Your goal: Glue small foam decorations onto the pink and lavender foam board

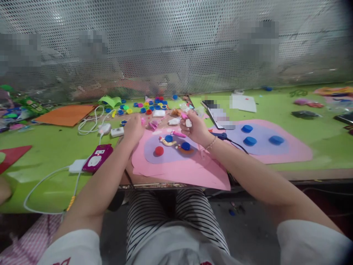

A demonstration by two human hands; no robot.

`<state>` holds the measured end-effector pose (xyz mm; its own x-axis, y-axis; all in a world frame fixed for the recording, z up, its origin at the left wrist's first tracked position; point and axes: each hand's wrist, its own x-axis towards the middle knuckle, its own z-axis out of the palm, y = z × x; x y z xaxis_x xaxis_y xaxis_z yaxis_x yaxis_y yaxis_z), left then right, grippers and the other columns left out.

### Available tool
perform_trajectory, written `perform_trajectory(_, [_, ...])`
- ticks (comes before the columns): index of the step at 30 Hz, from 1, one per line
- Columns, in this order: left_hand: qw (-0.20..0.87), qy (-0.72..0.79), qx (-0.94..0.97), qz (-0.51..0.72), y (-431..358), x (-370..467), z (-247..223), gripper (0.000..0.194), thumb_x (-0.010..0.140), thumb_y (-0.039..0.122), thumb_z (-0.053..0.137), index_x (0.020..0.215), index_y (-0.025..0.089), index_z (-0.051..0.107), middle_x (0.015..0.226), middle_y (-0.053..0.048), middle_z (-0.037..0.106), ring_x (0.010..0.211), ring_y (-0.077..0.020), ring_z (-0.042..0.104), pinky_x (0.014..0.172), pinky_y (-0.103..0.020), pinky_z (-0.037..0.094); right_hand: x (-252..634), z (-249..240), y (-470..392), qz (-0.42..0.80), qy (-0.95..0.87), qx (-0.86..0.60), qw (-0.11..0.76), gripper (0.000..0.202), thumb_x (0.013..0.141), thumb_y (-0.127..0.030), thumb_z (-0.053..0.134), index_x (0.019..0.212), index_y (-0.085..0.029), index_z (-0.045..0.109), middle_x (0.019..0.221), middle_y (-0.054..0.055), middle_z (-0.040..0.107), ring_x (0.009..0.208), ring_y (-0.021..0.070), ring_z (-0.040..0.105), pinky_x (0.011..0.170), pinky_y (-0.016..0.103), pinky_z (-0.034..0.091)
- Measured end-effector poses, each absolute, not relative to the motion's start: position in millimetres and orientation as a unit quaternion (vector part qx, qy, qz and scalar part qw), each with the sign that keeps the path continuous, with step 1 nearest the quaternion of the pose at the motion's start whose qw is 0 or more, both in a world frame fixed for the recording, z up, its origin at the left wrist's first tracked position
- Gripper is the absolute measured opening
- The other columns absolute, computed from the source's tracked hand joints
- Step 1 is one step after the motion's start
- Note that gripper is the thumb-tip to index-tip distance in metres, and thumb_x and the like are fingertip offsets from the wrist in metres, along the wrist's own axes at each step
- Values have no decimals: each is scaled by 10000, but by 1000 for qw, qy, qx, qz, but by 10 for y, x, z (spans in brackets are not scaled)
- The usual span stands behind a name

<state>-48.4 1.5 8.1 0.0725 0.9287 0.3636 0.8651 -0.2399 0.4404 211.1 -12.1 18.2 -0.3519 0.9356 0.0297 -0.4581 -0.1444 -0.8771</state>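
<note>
My left hand (134,128) is closed at the left of the pink and lilac paper (143,170), with a small pink piece (142,120) showing at its fingertips. Fingers bent, my right hand (196,129) pinches a pink piece (184,116); something white (188,123) shows by the same fingers. Below the hands, the paper bears a red cap (159,151), a blue cap (168,138) by a cream curved figure (167,142), and another blue cap (185,146) on a brown shape. A bright pink stick-like piece (178,134) lies near my right hand.
Several coloured caps (143,110) lie at the back. A phone (217,116) and a blue-handled tool (220,135) are right of centre, near a second paper (299,152) with three blue caps. White cables and a purple power device (98,158) occupy the left.
</note>
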Motion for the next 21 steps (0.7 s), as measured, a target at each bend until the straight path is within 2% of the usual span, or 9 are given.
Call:
perform_trajectory(3, [-41,677,709,191,-62,-423,85,283,785,205,502,1058,129,500,1129,-225,550,1120,-334,493,897,-444,396,2116,223,-168,701,-454,-279,474,224,800,-363,474,713,-231,315,585,-60,361,411,73,237,404,213,190])
perform_trajectory(5, [-49,688,711,136,-118,-361,86,324,766,152,484,1085,97,508,1156,-247,536,1140,-359,488,912,-459,396,2125,252,-202,705,-451,-273,474,224,764,-305,467,697,-230,266,592,-51,368,422,79,250,414,217,208])
perform_trajectory(7, [-58,690,709,131,-150,-315,86,348,764,145,468,1105,87,514,1176,-250,524,1169,-385,463,932,-489,387,2127,267,-229,717,-440,-264,472,242,697,-222,480,696,-227,238,613,-48,381,439,77,277,420,211,221])
perform_trajectory(10, [-73,670,710,206,-139,-283,90,389,763,174,491,1144,98,509,1226,-235,499,1217,-388,418,988,-521,348,2103,244,-239,724,-439,-254,467,273,613,-124,501,718,-225,270,664,-61,416,454,54,300,412,182,231])
perform_trajectory(12, [-57,634,718,282,-113,-264,98,380,747,159,513,1125,124,523,1219,-201,516,1212,-348,433,1021,-501,335,2070,201,-225,708,-461,-254,471,275,622,-115,543,757,-225,331,691,-72,441,465,38,328,405,163,251])
perform_trajectory(14, [1,580,725,373,-104,-226,109,324,750,156,519,1073,162,540,1165,-147,563,1163,-283,488,1015,-449,368,2032,148,-205,673,-500,-263,477,288,650,-142,611,830,-226,403,716,-75,475,501,34,405,424,155,325])
perform_trajectory(17, [142,493,700,497,-153,-129,124,243,786,231,525,1024,185,543,1084,-91,606,1041,-205,568,919,-370,455,1989,76,-180,620,-557,-270,482,366,666,-205,690,952,-226,463,820,-48,565,654,62,565,596,206,498])
perform_trajectory(19, [197,454,693,524,-209,-67,129,215,785,264,542,982,178,555,1043,-82,616,993,-188,584,857,-340,479,1981,47,-169,601,-577,-261,488,392,663,-243,719,971,-221,477,889,-24,607,752,92,619,728,267,539])
perform_trajectory(21, [214,436,699,525,-255,-26,132,187,781,268,554,941,173,570,994,-74,626,959,-180,588,839,-332,476,1990,30,-159,590,-584,-253,496,395,661,-283,737,951,-221,477,895,-15,629,790,116,641,765,297,545])
